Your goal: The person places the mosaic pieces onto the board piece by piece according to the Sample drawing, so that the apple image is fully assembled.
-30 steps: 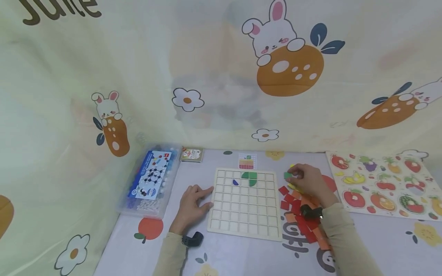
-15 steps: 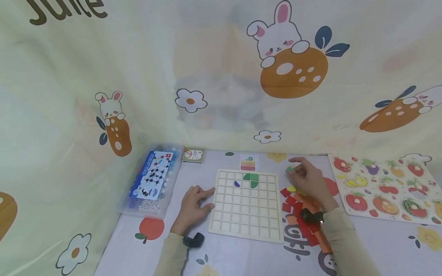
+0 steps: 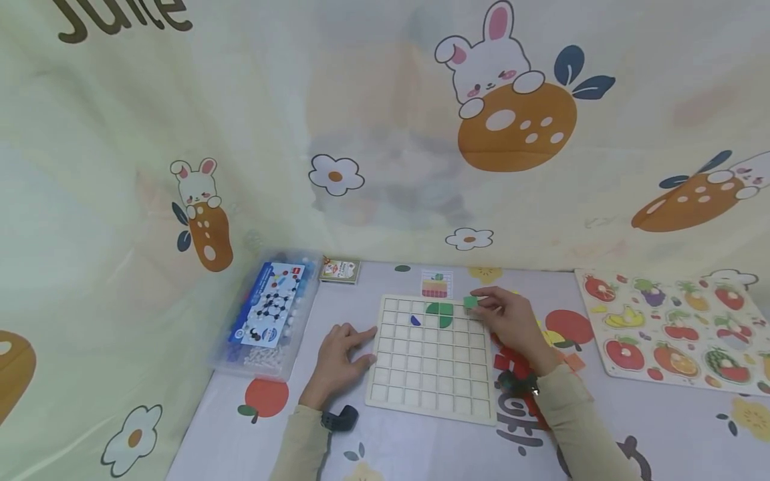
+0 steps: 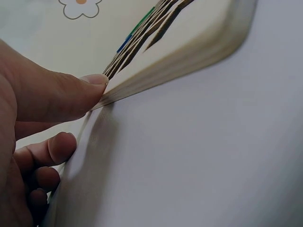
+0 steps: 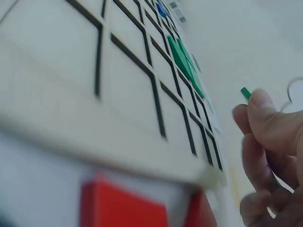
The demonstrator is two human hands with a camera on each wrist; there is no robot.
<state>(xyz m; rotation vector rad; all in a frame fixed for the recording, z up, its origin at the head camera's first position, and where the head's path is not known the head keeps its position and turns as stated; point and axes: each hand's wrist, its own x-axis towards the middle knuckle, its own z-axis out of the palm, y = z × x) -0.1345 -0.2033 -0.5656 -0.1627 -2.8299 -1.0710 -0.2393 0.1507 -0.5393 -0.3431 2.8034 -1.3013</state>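
A wooden grid board [image 3: 430,364] lies on the table between the hands. On it, green pieces [image 3: 446,309] sit together near the far edge, and a small blue piece [image 3: 415,321] lies to their left. My left hand [image 3: 337,361] touches the board's left edge with thumb and index finger; the left wrist view has the thumb [image 4: 71,97] against that edge. Between thumb and index finger, my right hand [image 3: 511,321] pinches a small green square tile [image 3: 470,302] over the board's far right corner. In the right wrist view this tile [image 5: 245,93] appears edge-on.
Red tiles [image 3: 517,364], orange tiles [image 3: 574,362] and yellow pieces [image 3: 552,336] lie under and around the right forearm. A printed pattern card [image 3: 436,284] is behind the board. Left stands a clear plastic box [image 3: 271,314]; right lies a fruit puzzle board [image 3: 674,324].
My right hand has lifted the green tile from beside the loose pieces and carried it left to the board's far right corner. The left hand stays at the board's edge.
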